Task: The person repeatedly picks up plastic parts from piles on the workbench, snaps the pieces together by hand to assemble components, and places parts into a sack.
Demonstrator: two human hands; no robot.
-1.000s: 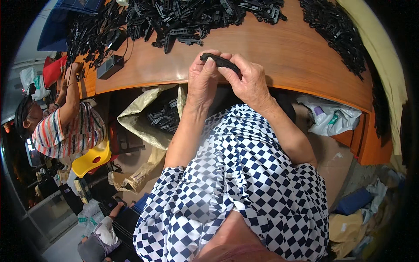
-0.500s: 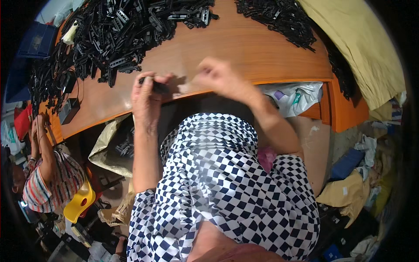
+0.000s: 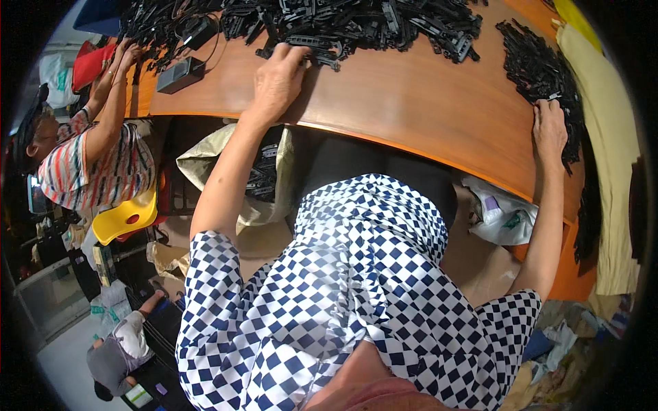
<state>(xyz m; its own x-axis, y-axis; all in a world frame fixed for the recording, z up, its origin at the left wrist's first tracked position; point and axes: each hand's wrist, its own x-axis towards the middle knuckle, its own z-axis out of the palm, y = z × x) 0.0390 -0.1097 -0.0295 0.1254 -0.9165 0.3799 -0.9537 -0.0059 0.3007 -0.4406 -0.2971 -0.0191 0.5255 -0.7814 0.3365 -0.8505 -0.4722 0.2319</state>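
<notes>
A large heap of slim black plastic parts (image 3: 329,26) spreads along the far side of the wooden table (image 3: 411,96). My left hand (image 3: 277,85) reaches to its near edge, fingers curled down and closed on a black plastic part (image 3: 306,60) that shows by the fingertips. Far to the right, my right hand (image 3: 550,133) rests at the near side of a smaller pile of black parts (image 3: 538,61). Its fingers are bent and pressed together. Whatever lies between them is hidden.
At left, a black box with a cord (image 3: 180,75) sits near a co-worker in a striped shirt (image 3: 103,168), whose hands are at the heap. An open sack (image 3: 277,164) holds black parts below the edge. Yellowish cloth (image 3: 613,151) hangs at right.
My hands have parted from in front of my body: the left reached forward to the large heap, the right went far right to the smaller pile. The whole view has shifted.
</notes>
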